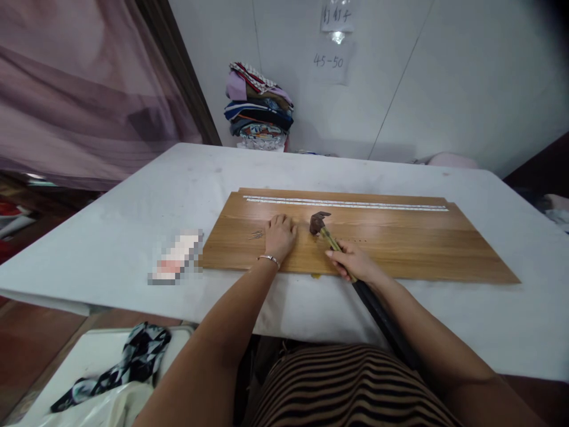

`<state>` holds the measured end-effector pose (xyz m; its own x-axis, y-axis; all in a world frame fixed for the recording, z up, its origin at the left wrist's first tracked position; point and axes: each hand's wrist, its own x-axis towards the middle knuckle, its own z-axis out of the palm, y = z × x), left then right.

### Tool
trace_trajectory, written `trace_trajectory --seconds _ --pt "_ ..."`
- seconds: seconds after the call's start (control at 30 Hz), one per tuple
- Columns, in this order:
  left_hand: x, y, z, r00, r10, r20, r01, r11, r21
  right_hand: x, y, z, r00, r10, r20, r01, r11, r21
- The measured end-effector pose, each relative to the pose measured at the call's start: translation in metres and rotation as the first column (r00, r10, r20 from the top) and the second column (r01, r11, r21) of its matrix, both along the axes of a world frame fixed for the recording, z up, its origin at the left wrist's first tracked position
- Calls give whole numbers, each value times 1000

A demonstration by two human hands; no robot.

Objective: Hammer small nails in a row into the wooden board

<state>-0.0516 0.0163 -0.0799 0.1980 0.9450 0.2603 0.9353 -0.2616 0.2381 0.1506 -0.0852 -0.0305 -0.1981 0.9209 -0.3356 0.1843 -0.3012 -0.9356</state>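
My right hand [353, 260] is wrapped around the handle of a claw hammer [329, 238], whose rusty head is over the middle of a brown wooden board [409, 249]. The long handle has a black lower part that runs back toward my body. Palm down on the board, my left hand [281, 234] has its fingers stretched out, left of the hammer head. Just beside it lies a small group of loose nails [256, 235]. A row of small dark marks [358, 240], too small to make out, runs across the board right of the hammer head.
Two white strips [347, 204] run along the board's far side. The board rests on a white table [128, 219], with a blurred-out flat object [178, 256] to its left. Folded clothes [259, 110] are stacked by the wall. A patterned cloth [144, 350] lies on a white seat.
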Motion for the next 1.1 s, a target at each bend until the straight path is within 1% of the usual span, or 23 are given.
trace_trajectory --seconds 0.23,0.4,0.5,0.7,0.93,1.1 --pt "0 0 0 1000 -5 7 5 1000 -8 -1 -2 3 1000 -17 -17 17 1000 7" --pt "0 0 0 1000 4 4 -4 1000 -23 -1 -1 0 1000 -3 -20 3 1000 -3" --pt "0 0 0 1000 6 6 -6 1000 -12 0 -2 0 999 -16 -30 16 1000 1" --pt "0 0 0 1000 -4 0 4 1000 5 6 -7 5 999 -47 -16 47 999 21" --pt "0 0 1 1000 -3 6 3 1000 4 9 -7 -5 1000 -15 20 15 1000 -21" --pt "1 -1 3 1000 -1 2 1 1000 -2 9 -8 -2 1000 -19 13 19 1000 6"
